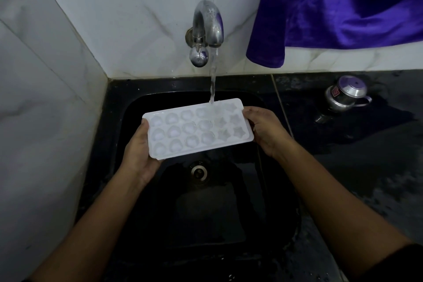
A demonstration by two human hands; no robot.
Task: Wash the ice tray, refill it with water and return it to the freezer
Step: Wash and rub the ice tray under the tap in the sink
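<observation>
Both arms reach forward from the lower corners and converge, palms facing each other. The left forearm (91,224) is bare. The right forearm (332,194) ends in a dark sleeve (409,261) near the elbow. The left hand (137,155) grips the near-left end of the tray (196,128), with the thumb on the rim and the fingers tucked underneath. The right hand (263,130) holds the opposite end the same way, thumb along the far corner, and sits slightly higher in view.
</observation>
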